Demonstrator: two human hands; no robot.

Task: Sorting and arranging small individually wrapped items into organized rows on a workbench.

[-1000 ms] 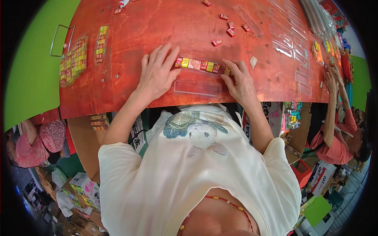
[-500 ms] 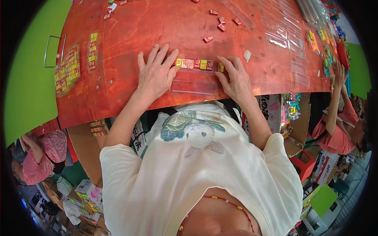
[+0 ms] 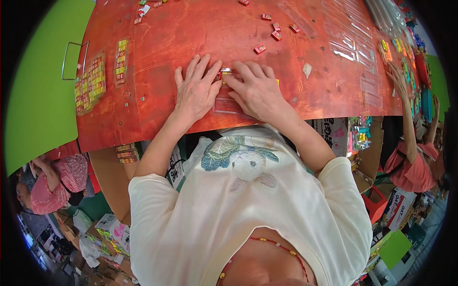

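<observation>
My left hand (image 3: 194, 91) rests on the red tabletop with its fingers spread. Its forefinger and thumb touch the left end of a row of small boxes, where a red box (image 3: 218, 76) shows. Across that row lies my right hand (image 3: 257, 89), fingers bent and apart, hiding most of the boxes. Its forefinger tip is at the row's left end, with the thumb lower down. A bit of yellow box (image 3: 277, 82) peeks out beyond its right side. Just below the row, a clear plastic tray (image 3: 226, 106) lies partly under my right hand.
Loose red boxes (image 3: 260, 49) lie farther back. On the left are filled trays (image 3: 90, 86) and one filled strip (image 3: 121, 62). Clear plastic trays (image 3: 344, 50) spread at the right. A co-worker's hand (image 3: 397, 78) reaches over the right edge. A cardboard box (image 3: 109, 178) stands below the table's left.
My right hand has moved left from the right end of the row and now covers it. The small yellow box it was touching stays behind. The whole view has shifted slightly.
</observation>
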